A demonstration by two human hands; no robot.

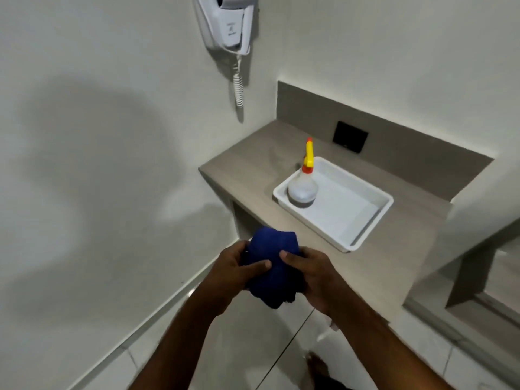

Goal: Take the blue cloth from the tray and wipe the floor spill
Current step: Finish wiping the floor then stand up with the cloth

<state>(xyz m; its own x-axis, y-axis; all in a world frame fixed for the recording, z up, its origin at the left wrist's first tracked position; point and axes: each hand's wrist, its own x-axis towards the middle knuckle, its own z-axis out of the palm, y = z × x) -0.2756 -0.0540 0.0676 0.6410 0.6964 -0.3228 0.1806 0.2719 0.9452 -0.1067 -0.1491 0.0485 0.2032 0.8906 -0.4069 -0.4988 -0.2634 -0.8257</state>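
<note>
A bunched dark blue cloth (274, 256) is held in front of me with both hands, just off the front left corner of the counter. My left hand (236, 273) grips its left side with the thumb laid across it. On the cloth's right side my right hand (311, 277) is closed with its thumb on top. The white tray (374, 220) rests on the counter beyond my hands, holding only a spray bottle (303, 187) with a yellow trigger head. No spill can be made out on the white tiled floor (253, 347) below.
The grey counter (247, 161) fills the corner, with a black wall socket (350, 136) behind the tray. A white wall-mounted hair dryer (229, 21) with a coiled cord hangs at upper left. A bare foot (318, 367) stands on the tiles.
</note>
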